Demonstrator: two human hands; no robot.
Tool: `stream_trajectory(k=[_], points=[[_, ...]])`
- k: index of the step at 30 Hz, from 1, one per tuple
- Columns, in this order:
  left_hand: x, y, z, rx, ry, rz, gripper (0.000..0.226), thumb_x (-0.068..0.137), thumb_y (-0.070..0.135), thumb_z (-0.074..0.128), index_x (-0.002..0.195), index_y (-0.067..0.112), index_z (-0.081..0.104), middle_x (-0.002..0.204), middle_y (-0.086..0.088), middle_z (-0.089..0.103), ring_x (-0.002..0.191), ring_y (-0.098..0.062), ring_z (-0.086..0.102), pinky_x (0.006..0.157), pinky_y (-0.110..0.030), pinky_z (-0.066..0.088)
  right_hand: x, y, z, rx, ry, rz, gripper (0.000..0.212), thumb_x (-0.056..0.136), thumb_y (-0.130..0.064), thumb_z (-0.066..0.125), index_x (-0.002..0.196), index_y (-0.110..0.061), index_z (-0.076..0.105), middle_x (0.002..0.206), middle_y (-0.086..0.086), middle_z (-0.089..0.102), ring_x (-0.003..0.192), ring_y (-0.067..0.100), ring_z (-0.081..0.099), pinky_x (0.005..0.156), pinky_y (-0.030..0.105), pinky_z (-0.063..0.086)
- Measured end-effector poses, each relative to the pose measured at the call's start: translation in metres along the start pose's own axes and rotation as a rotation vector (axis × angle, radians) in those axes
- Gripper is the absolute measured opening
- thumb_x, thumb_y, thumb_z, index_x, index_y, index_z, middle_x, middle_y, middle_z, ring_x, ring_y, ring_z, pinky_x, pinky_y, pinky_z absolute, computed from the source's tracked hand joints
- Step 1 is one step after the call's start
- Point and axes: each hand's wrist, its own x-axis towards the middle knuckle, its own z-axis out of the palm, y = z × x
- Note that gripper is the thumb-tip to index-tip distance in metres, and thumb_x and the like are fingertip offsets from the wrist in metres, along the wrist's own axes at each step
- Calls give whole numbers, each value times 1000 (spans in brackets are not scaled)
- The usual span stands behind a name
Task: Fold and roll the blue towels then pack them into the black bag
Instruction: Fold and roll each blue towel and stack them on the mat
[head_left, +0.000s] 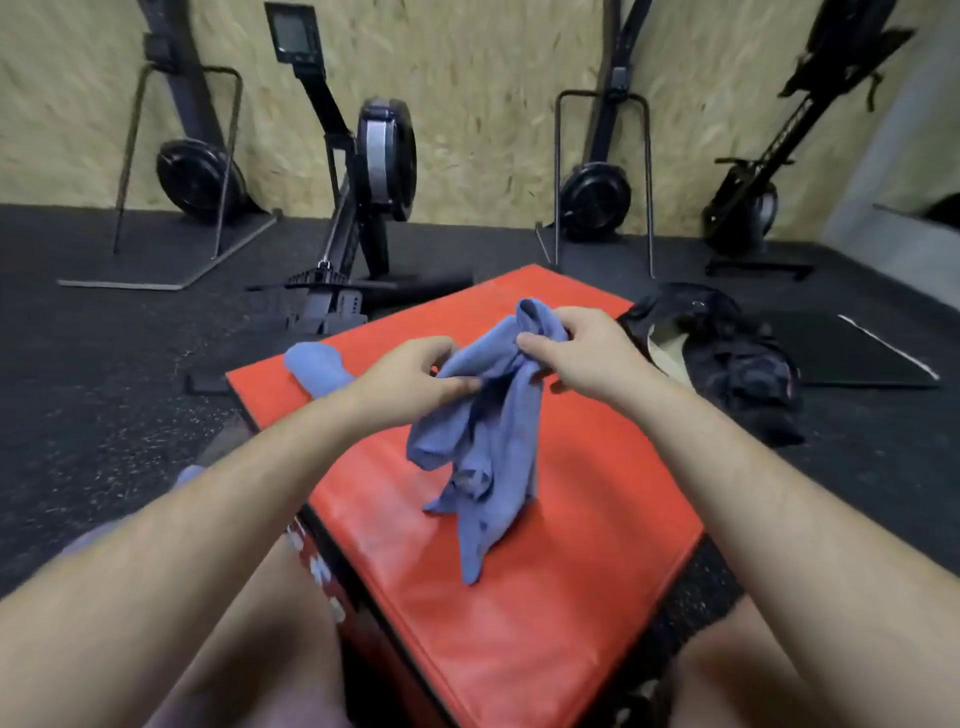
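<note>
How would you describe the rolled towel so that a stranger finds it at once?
Start at the red box in front of the person. At its far left corner lies the rolled towel, a compact blue cylinder. Unlike the crumpled towel that the left hand and right hand hold up over the box's middle, no hand touches it.

red padded box (519, 623) on speckled black floor (104, 389), rowing machine (387, 156) near the chipboard wall (493, 78).
</note>
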Motion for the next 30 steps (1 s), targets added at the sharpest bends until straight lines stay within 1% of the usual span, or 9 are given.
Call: stream_trajectory(k=[2,5,9,12,16,19,21,26,30], points=[[-3,1,27,9,-40,9,19,85,26,72,81,12,61,71,4,58,60,-4,41,58,-27,34,-23,40,5,-296,-55,-8,27,82,-34,76,92,-17,57,93,4,64,89,27,62,77,39,50],[-5,11,49,87,-146,56,10,85,20,69,88,11,66,77,-2,65,67,-11,49,58,-20,37,-57,76,21,-306,-215,-135,85,65,-52,81,138,-41,40,136,-9,55,120,18,54,97,38,46],[8,18,51,215,-326,39,10,82,24,64,83,14,65,71,1,59,67,-14,48,58,-27,37,-61,93,36,-291,-253,-182,18,80,-32,69,97,-30,61,90,-11,65,87,15,60,71,34,44],[45,14,55,202,-98,92,33,77,25,66,106,11,68,100,-12,67,93,-27,61,78,-33,46,-26,99,36,-138,-64,-56,3,85,-25,63,83,-22,63,83,-1,64,83,20,59,66,30,34],[71,6,61,80,128,17,73,76,33,83,139,18,50,134,-10,49,126,-23,51,108,-39,40,9,130,21,-45,141,363,67,85,-44,71,138,-9,49,123,6,63,115,21,59,92,30,45],[59,-13,70,222,129,-36,19,87,30,70,97,16,65,106,-14,61,104,-33,60,86,-39,47,-5,154,21,-249,44,430,49,85,-41,71,120,-9,59,109,7,65,107,25,61,83,31,45],[43,-30,88,352,-64,-185,31,95,34,60,68,20,52,82,-13,58,88,-36,62,67,-36,39,-22,165,29,-289,-16,458,34,81,-41,71,97,-13,59,89,3,61,90,24,58,66,31,39],[15,-46,140,219,-317,-513,54,94,59,53,62,17,46,60,-4,48,59,-25,47,56,-33,33,-39,180,40,-388,11,596,49,84,-33,70,117,1,58,121,22,64,111,37,62,77,34,46],[12,-40,156,-14,-224,-514,39,88,38,68,60,16,53,54,-1,54,52,-22,51,46,-27,35,-40,190,34,-408,-120,687,26,89,-25,59,70,-8,54,78,13,62,74,31,61,51,29,40]])
